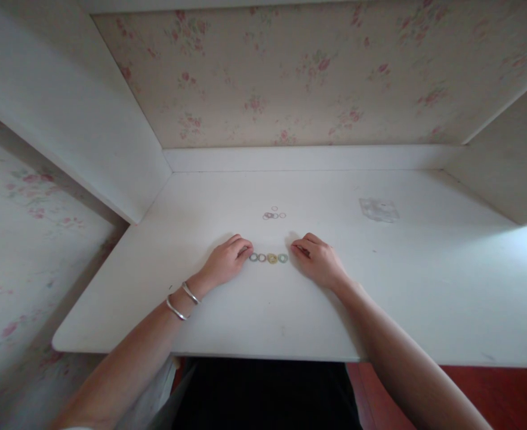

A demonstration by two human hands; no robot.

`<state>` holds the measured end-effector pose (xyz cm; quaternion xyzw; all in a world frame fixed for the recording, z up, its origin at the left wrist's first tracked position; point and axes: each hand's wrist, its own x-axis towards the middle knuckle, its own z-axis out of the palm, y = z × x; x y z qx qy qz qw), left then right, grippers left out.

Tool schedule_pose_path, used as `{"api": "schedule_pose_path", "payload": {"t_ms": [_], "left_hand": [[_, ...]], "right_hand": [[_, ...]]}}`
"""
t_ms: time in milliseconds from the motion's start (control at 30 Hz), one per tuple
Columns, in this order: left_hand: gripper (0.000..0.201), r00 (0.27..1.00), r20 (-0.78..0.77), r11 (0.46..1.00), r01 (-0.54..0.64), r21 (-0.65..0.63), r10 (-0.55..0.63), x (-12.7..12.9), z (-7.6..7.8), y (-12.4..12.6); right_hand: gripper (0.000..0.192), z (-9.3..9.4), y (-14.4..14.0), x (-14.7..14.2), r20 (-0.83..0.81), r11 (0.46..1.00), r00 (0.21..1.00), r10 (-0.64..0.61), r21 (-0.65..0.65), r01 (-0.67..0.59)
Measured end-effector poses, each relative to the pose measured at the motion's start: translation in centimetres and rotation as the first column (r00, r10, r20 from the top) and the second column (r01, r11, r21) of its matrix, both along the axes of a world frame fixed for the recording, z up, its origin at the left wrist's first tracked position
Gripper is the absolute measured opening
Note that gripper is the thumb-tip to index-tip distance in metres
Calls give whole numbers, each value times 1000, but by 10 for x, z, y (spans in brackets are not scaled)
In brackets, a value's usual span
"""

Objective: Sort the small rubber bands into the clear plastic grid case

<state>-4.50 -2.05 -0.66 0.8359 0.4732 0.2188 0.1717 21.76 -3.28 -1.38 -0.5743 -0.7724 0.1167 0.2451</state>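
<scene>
Mostly bare worktop around a row of small rings.
Left hand and right hand rest loosely curled, holding nothing; loose rings lie behind, walls on three sides.

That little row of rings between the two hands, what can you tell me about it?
The row of rings lies flat on the white table, four small loops side by side in a straight line: two greyish, one yellow, one greenish. They look like thin elastic bands, though too small to be sure. The left hand has fingertips at one end, the right hand close beside the other.
</scene>
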Motion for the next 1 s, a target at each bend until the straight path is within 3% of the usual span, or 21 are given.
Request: {"api": "schedule_pose_path", "payload": {"t_ms": [200,467,633,833,1000], "left_hand": [[24,1000,-26,1000,3,-26,-3,1,0,3],[21,999,-39,1000,10,-4,-11,0,0,3],[20,1000,-26,1000,6,-10,-6,0,-1,3],[21,1000,-10,1000,-5,-22,5,-1,-1,4],[21,999,44,999,-21,-49,24,-1,0,7]], "right_hand": [[25,-3,32,-12,-31,999,998,-47,-11,46],[32,0,73,-35,174,994,979,-101,-21,106],[33,0,72,-36,206,995,974,-94,-6,97],[29,-4,70,-27,176,1000,984,-2,4,1],[26,-5,64,-26,21,999,1000,7,38,-8]]}}
